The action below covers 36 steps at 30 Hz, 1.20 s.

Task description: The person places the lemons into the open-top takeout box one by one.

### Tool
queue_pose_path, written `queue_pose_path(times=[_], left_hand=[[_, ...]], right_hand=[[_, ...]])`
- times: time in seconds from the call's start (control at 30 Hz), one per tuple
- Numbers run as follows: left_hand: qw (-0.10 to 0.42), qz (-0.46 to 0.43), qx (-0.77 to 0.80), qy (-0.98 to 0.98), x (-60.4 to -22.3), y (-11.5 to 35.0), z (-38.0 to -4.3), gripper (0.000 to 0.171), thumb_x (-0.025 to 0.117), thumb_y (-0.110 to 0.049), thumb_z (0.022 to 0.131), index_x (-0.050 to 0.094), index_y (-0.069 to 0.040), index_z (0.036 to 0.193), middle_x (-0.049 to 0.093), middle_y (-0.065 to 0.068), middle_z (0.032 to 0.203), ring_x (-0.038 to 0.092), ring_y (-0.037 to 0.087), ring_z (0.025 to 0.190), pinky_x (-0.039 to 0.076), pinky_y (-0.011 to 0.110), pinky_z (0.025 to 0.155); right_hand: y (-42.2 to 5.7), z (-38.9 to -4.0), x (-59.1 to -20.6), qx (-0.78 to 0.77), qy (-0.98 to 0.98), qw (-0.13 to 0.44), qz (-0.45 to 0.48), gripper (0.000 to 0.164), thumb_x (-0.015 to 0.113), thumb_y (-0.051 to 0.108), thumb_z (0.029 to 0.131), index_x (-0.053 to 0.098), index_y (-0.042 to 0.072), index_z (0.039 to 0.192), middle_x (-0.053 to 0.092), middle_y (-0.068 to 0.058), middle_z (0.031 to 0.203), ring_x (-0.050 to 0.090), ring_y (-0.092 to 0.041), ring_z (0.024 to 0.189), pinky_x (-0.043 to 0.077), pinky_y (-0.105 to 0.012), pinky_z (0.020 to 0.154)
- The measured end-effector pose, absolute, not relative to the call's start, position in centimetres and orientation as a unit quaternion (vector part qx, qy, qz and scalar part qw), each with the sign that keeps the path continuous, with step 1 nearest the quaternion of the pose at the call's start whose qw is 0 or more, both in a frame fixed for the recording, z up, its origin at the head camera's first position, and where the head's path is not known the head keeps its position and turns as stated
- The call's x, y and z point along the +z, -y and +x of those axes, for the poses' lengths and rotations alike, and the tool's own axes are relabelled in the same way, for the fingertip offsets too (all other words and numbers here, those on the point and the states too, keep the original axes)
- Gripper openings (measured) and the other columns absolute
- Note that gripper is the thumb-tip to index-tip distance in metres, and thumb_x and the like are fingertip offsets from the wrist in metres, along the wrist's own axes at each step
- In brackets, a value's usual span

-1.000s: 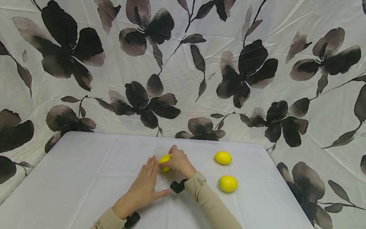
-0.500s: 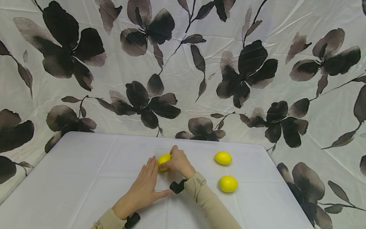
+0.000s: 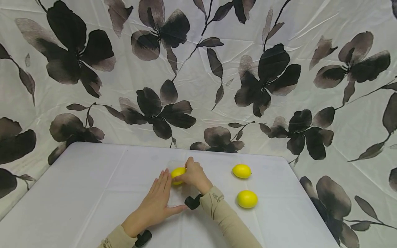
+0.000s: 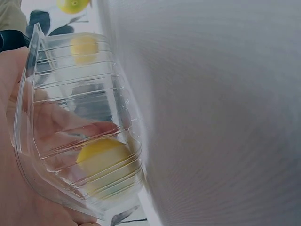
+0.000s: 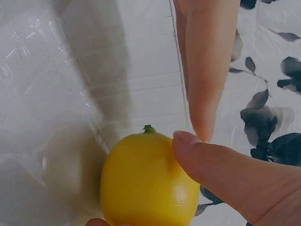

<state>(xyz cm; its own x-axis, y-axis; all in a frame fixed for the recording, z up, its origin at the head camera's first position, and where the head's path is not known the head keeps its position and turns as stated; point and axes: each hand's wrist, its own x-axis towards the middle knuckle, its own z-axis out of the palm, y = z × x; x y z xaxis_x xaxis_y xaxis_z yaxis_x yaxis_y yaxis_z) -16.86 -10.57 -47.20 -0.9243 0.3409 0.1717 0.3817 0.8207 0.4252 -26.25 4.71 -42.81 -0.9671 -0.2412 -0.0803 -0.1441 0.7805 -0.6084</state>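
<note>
A yellow lemon (image 3: 177, 176) lies inside a clear ribbed plastic container (image 3: 176, 163), towards its far end. My right hand (image 3: 193, 175) reaches in and grips this lemon; in the right wrist view, the thumb presses on the lemon (image 5: 148, 183) close to its green stem tip. Along the container's left side rests my left hand (image 3: 155, 203), fingers straight and thumb stretched across the near end. Through the clear wall in the left wrist view, the lemon (image 4: 106, 167) shows at the container's base with right-hand fingers beside it.
Two more lemons sit on the white-covered table to the right of the container, a farther one (image 3: 242, 171) and a nearer one (image 3: 247, 199). A floral cloth (image 3: 198, 79) hangs behind the table's far edge. Black cameras (image 3: 193, 202) are worn at both wrists.
Within the right hand's grip, the lemon has turned a little and shifted slightly to the left. The left hand, the container and the other two lemons have stayed in place.
</note>
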Motion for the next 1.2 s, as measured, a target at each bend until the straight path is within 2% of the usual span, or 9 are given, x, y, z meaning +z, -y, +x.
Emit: queue_pose_path(times=[0.43, 0.67, 0.87, 1.0, 1.1, 1.2], left_hand=[[0.056, -0.183, -0.235, 0.953, -47.3, 10.6, -16.9, 0.122, 0.060, -0.076, 0.081, 0.014, 0.012, 0.153, 0.005, 0.027, 0.162, 0.005, 0.040, 0.150, 0.012, 0.057, 0.119], [0.048, -0.181, -0.231, 0.955, -47.4, 10.6, -17.0, 0.123, 0.057, -0.078, 0.081, 0.012, 0.011, 0.153, 0.001, 0.025, 0.163, 0.003, 0.038, 0.151, 0.011, 0.057, 0.119], [0.031, -0.173, -0.231, 0.957, -47.2, 10.6, -17.0, 0.123, 0.058, -0.077, 0.081, 0.010, 0.010, 0.154, -0.001, 0.024, 0.163, 0.001, 0.037, 0.151, 0.010, 0.057, 0.119], [0.037, -0.175, -0.233, 0.956, -47.3, 10.6, -17.0, 0.124, 0.056, -0.079, 0.080, 0.011, 0.011, 0.154, 0.001, 0.025, 0.163, 0.001, 0.038, 0.151, 0.010, 0.058, 0.119], [0.038, -0.177, -0.229, 0.957, -47.4, 10.7, -17.0, 0.125, 0.053, -0.081, 0.081, 0.010, 0.011, 0.154, 0.000, 0.025, 0.163, 0.001, 0.038, 0.151, 0.010, 0.057, 0.120], [0.034, -0.176, -0.226, 0.957, -47.5, 10.6, -17.0, 0.125, 0.050, -0.082, 0.081, 0.008, 0.010, 0.154, -0.002, 0.023, 0.163, -0.001, 0.037, 0.151, 0.009, 0.056, 0.120]], right_hand=[[-5.4, -25.5, -41.6, -0.316, -0.940, 0.065, -0.111, 0.063, 0.089, 0.033, 0.072, 0.052, 0.002, 0.112, 0.063, -0.018, 0.103, 0.058, -0.026, 0.083, 0.054, -0.041, 0.077], [-6.8, -25.1, -40.5, -0.333, -0.936, 0.058, -0.104, 0.059, 0.084, 0.038, 0.078, 0.055, 0.003, 0.116, 0.064, -0.020, 0.107, 0.061, -0.031, 0.091, 0.055, -0.043, 0.076], [-8.5, -24.9, -40.0, -0.384, -0.916, 0.054, -0.100, 0.051, 0.077, 0.038, 0.086, 0.057, 0.002, 0.118, 0.063, -0.024, 0.114, 0.066, -0.019, 0.074, 0.056, -0.038, 0.072], [-9.5, -24.7, -40.1, -0.413, -0.904, 0.030, -0.103, 0.045, 0.074, 0.036, 0.088, 0.060, 0.002, 0.114, 0.065, -0.020, 0.112, 0.067, -0.013, 0.069, 0.056, -0.034, 0.070], [-10.4, -24.5, -40.2, -0.437, -0.893, 0.003, -0.105, 0.038, 0.073, 0.033, 0.090, 0.062, 0.003, 0.110, 0.067, -0.015, 0.108, 0.068, -0.014, 0.068, 0.056, -0.031, 0.068], [-11.7, -24.3, -40.5, -0.470, -0.876, -0.027, -0.103, 0.028, 0.071, 0.029, 0.092, 0.064, 0.005, 0.106, 0.068, -0.012, 0.105, 0.071, -0.021, 0.070, 0.058, -0.029, 0.065]])
